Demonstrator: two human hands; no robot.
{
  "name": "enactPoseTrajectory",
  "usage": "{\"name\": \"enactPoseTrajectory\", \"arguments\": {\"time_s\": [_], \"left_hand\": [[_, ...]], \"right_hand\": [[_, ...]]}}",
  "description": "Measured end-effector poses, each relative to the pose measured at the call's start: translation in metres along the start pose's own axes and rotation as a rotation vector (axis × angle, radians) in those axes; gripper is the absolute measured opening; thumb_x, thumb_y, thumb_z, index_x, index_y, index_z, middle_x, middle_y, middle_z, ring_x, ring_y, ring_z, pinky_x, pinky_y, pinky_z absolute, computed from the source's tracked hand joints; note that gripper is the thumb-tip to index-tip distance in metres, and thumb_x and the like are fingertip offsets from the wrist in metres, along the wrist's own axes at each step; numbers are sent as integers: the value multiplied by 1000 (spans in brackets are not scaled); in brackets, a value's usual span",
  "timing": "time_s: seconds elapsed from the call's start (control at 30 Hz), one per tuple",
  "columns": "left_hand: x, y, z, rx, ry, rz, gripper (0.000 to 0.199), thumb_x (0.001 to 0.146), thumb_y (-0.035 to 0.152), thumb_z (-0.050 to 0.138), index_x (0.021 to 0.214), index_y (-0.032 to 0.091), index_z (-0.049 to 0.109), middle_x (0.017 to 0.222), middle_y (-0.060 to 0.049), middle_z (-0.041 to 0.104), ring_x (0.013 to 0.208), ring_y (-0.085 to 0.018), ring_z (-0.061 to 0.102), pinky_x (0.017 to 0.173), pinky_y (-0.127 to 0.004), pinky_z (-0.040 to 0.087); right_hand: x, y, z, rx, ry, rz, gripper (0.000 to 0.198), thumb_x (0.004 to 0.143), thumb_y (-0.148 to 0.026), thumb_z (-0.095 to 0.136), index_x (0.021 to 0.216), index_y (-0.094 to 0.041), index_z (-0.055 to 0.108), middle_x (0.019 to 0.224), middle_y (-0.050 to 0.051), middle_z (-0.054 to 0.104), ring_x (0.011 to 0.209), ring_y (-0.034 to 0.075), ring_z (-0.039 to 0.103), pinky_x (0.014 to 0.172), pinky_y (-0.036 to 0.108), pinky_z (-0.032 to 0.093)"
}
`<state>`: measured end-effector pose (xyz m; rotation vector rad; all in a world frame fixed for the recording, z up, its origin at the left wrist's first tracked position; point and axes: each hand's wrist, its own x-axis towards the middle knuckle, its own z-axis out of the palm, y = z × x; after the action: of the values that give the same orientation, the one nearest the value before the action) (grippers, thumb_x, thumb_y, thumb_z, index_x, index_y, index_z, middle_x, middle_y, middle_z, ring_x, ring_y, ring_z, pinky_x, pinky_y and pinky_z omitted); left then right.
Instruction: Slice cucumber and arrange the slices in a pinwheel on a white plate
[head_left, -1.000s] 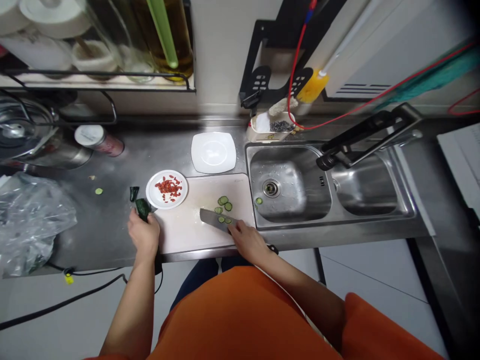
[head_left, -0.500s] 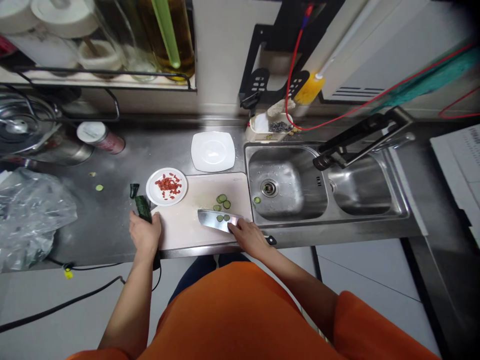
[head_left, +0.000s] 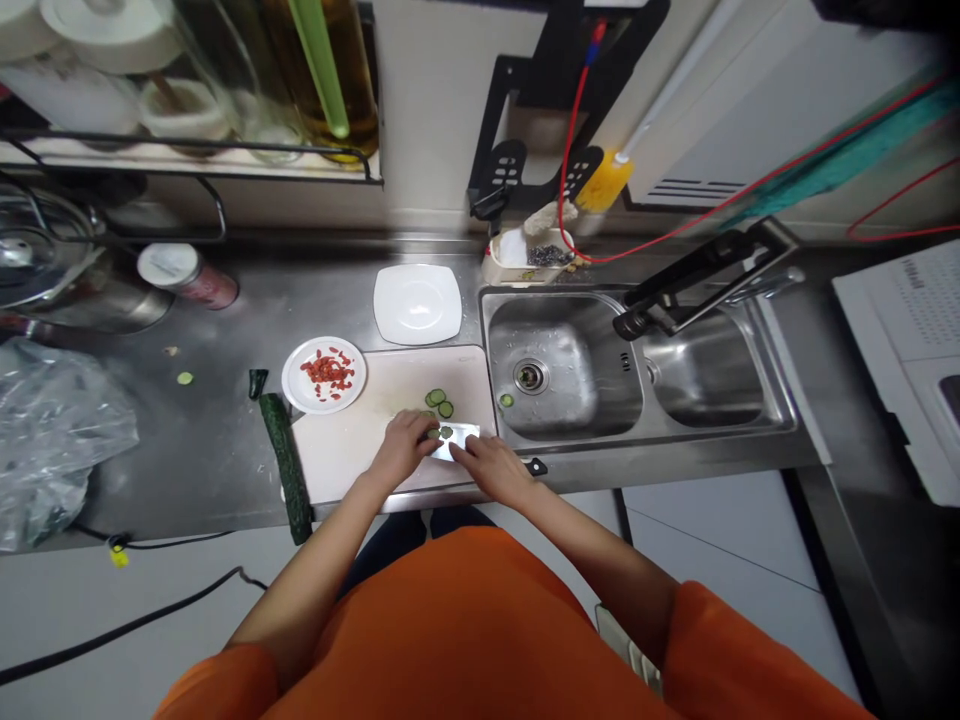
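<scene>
My right hand (head_left: pixel 496 470) grips a kitchen knife (head_left: pixel 466 437) by its handle, the blade lying sideways over the cutting board (head_left: pixel 341 460). Thin cucumber slices (head_left: pixel 447 432) rest on the flat of the blade. The fingers of my left hand (head_left: pixel 403 447) are at the blade, pinched about one of these slices. Just beyond the knife, several more cucumber slices (head_left: pixel 439 402) lie on the board. A long dark-green cucumber (head_left: pixel 283 455) lies along the board's left edge, its near end jutting past the counter edge. A short cut-off cucumber end (head_left: pixel 257 382) sits by its far end.
A white plate of small red dried berries (head_left: pixel 328 405) overlaps the board's far left corner. Behind the board is a white square plate (head_left: pixel 417 305). The double sink (head_left: pixel 562 380) adjoins on the right, with a slice near its rim. Plastic bags (head_left: pixel 64 430) lie at left.
My left hand has let go of the cucumber at the board's left edge and moved right to the slices on the blade. The knife stays in my right hand, almost in place.
</scene>
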<state>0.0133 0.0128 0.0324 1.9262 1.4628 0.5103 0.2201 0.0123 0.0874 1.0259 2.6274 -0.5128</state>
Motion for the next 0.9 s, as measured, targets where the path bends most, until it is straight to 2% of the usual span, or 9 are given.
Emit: {"name": "enactPoseTrajectory", "arguments": {"time_s": [0.2,0.4,0.47,0.6,0.67,0.9], "left_hand": [[20,-8,-1,23,-37,-44,30,79,43,61,101,24,65,92,-5,61,94,-20,52,85,-36,40],[35,-6,-11,144,32,-176,33,78,42,62,105,24,63,103,-8,58,101,-26,46,86,-41,37],[36,-3,-14,150,37,-170,34,78,43,61,106,23,61,104,-8,57,101,-26,45,86,-41,36],[34,4,-17,130,-49,-93,46,71,48,67,110,25,58,107,-7,55,102,-26,45,85,-40,36],[34,6,-16,147,-65,-99,48,70,49,68,110,24,58,107,-8,55,103,-27,45,84,-41,36],[41,-12,-20,168,81,-200,31,82,39,57,106,20,60,103,-9,59,100,-26,48,86,-40,38]], "right_hand": [[-1,11,1,7,27,-36,36,93,-15,37,127,-20,47,96,7,54,83,17,48,77,31,34],[2,11,-3,37,24,-104,37,92,-14,37,127,-21,47,97,8,54,84,17,48,77,32,34],[3,9,-4,37,18,-109,38,92,-14,37,128,-20,46,98,8,54,85,17,48,78,32,33],[6,9,-7,16,12,-111,37,93,-14,34,127,-19,47,96,8,54,84,17,48,78,33,33],[5,9,-9,7,18,-118,36,93,-14,34,126,-19,48,95,8,54,83,17,47,77,33,33],[-13,2,-11,40,-24,-95,37,89,-14,39,124,-22,50,96,6,54,81,16,48,75,30,32]]}}
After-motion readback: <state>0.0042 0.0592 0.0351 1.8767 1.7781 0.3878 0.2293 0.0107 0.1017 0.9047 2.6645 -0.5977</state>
